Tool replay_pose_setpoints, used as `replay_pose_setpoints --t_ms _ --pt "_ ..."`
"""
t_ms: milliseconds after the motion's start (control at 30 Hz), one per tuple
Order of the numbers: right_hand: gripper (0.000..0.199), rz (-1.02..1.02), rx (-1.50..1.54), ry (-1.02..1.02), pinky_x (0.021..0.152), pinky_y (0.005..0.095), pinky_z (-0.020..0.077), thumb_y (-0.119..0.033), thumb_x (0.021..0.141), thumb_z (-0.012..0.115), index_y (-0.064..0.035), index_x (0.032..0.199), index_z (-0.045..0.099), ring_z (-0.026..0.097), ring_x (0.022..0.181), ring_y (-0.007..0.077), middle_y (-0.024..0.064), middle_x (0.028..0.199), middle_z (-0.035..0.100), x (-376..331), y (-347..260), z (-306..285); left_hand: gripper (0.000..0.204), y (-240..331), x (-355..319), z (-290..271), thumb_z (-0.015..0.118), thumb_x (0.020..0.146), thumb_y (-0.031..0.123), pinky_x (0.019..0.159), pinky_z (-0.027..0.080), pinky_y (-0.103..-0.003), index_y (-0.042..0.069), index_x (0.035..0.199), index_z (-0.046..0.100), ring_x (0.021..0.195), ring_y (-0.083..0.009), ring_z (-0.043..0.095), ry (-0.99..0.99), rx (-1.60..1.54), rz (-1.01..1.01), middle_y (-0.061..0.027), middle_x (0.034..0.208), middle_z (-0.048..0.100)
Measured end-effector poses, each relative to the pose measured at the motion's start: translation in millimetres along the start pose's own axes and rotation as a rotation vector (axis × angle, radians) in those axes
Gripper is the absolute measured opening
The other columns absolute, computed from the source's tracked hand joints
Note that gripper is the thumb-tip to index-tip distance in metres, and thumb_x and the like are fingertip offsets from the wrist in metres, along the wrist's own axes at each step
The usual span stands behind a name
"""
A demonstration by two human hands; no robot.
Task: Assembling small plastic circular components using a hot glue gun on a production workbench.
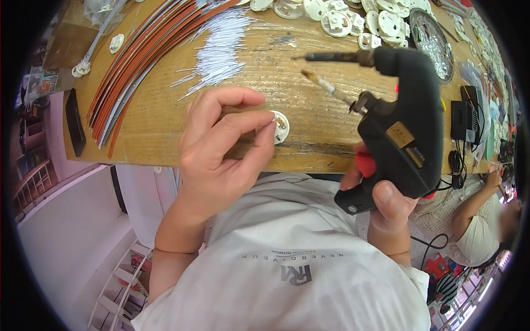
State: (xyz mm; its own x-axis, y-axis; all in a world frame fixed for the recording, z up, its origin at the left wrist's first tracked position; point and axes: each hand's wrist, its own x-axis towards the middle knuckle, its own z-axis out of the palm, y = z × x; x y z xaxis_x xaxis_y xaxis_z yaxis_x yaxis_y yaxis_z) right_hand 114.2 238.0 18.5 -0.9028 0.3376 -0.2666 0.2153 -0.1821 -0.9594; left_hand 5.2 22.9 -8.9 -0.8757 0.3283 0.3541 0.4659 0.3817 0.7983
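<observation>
My right hand [391, 207] grips a black soldering gun [411, 127] by its handle, with fingers around the red trigger. The gun's dark tip and a thin feed tube point left above the wooden table. Near the table's front edge lies a small round white plastic disc [282, 128] with copper-coloured contacts. My left hand [218, 140] has thumb and forefinger pinched together at the disc's left edge. Whether they hold the disc itself or something thin over it, I cannot make out. The left hand's other fingers are curled loosely.
Short white wires [223, 52] lie in a pile behind my left hand, beside long orange and grey strips [130, 71]. White plastic discs [337, 23] heap at the back, near a dark-rimmed dish [448, 69]. A black adapter [459, 121] and another person [475, 220] are at right.
</observation>
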Motion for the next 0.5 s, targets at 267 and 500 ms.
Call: replay_pose_setpoints --t_ms 267,500 --pt "0.079 0.106 0.201 -0.369 0.097 0.0425 0.0557 -0.054 0.079 0.074 0.0042 0.13 0.059 0.062 0.127 0.0359 0.0299 0.134 0.062 24 -17 34 0.016 0 0 6 0.079 0.079 -0.008 0.068 0.054 -0.027 0.0 0.092 0.074 0.086 -0.0168 0.063 0.001 -0.133 -0.077 -0.0092 0.102 0.064" --pt "0.066 0.062 0.118 -0.386 0.104 0.0412 0.0507 -0.042 0.092 0.068 0.0014 0.14 0.054 0.055 0.137 0.0357 0.0266 0.148 0.054 27 2 30 0.015 -6 4 3 0.076 0.083 -0.008 0.066 0.054 -0.028 -0.002 0.096 0.071 0.083 -0.0174 0.064 -0.05 -0.102 0.043 -0.0106 0.102 0.064"
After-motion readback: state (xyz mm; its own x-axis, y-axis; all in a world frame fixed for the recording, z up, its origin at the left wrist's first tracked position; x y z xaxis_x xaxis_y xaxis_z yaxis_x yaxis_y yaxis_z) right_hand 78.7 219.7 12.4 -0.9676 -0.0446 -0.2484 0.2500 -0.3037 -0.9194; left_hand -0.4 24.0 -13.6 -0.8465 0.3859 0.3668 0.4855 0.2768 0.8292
